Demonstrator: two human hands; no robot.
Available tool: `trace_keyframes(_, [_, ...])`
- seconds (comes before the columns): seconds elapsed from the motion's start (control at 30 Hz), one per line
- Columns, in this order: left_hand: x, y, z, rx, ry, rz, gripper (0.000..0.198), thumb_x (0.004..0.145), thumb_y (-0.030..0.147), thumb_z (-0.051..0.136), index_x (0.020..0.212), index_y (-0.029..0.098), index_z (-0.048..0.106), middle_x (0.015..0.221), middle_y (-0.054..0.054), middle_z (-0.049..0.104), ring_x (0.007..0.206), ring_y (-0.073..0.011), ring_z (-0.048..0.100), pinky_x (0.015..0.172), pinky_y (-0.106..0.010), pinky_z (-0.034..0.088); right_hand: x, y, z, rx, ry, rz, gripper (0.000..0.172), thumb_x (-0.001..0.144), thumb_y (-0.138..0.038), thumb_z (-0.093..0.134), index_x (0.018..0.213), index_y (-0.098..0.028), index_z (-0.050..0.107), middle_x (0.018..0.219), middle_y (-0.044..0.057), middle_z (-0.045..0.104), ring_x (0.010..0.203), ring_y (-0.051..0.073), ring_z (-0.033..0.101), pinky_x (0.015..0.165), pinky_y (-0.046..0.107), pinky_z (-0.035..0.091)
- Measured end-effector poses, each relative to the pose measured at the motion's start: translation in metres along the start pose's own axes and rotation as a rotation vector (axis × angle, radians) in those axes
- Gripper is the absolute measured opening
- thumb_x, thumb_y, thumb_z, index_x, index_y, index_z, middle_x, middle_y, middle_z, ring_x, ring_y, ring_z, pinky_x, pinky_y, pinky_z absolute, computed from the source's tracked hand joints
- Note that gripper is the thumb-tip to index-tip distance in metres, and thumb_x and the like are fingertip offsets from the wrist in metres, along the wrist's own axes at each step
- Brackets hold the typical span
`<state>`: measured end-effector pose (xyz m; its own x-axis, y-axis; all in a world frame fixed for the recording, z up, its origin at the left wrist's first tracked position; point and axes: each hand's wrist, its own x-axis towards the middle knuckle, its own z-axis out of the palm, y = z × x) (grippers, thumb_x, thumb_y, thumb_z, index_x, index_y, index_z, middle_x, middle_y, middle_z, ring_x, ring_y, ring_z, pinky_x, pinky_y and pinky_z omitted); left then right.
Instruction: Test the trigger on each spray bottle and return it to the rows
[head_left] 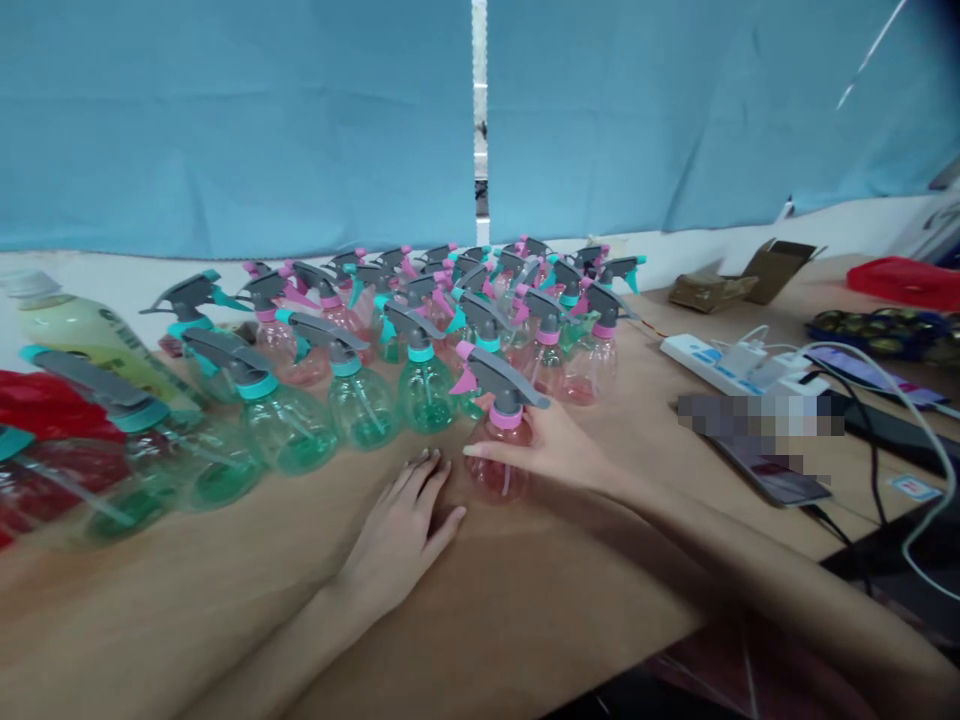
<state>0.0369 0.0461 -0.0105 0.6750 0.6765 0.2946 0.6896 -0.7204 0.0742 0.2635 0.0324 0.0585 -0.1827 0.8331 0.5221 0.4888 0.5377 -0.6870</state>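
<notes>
My right hand (544, 450) wraps around the lower part of a clear pink spray bottle (499, 465) with a grey trigger head, at the front of the group. My left hand (397, 530) lies on the brown table surface (510, 620), fingers spread and holding nothing, just left of that bottle. Its fingertips stop close to the bottle. Behind and to the left stand many more plastic spray bottles, clear green ones (426, 395) and pink ones, packed closely with grey triggers. Their rear bases are hidden.
A pale yellow-green drink bottle (94, 335) lies at the left. To the right are a white power strip (720, 365) with plugged-in cables, a phone (772, 475) partly blurred, and cardboard packaging (776, 270). A blue curtain (225, 120) hangs behind the table.
</notes>
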Motion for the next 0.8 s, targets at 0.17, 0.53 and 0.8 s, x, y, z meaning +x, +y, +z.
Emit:
trace_keyframes(0.17, [0.006,0.007,0.003,-0.015,0.021,0.007,0.047,0.097,0.042,0.037,0.130,0.011,0.047,0.134,-0.016,0.050,0.127,-0.0281,0.044,0.104,-0.046,0.037,-0.012,0.000,-0.011,0.001,-0.010,-0.032,0.045,0.074,-0.038,0.071,0.113,-0.020,0.056,0.112,0.007,0.066,0.103,0.023,0.060,0.092,0.040,0.045])
trace_keyframes(0.53, [0.068,0.072,0.028,-0.044,-0.043,0.175,0.045,0.096,0.036,0.042,0.130,0.008,0.048,0.139,-0.017,0.047,0.130,-0.0289,0.040,0.106,-0.048,0.033,-0.067,0.023,-0.108,-0.232,0.054,0.121,0.031,0.075,-0.043,0.070,0.095,-0.022,0.063,0.101,0.006,0.068,0.096,0.026,0.062,0.082,0.040,0.048])
trace_keyframes(0.8, [0.126,0.133,0.053,-0.117,-0.065,0.265,0.045,0.095,0.035,0.044,0.131,0.008,0.047,0.140,-0.018,0.046,0.131,-0.0304,0.039,0.106,-0.049,0.034,-0.078,0.078,-0.160,-0.314,0.193,0.285,0.035,0.074,-0.048,0.070,0.090,-0.018,0.061,0.086,0.008,0.066,0.080,0.025,0.062,0.069,0.038,0.048])
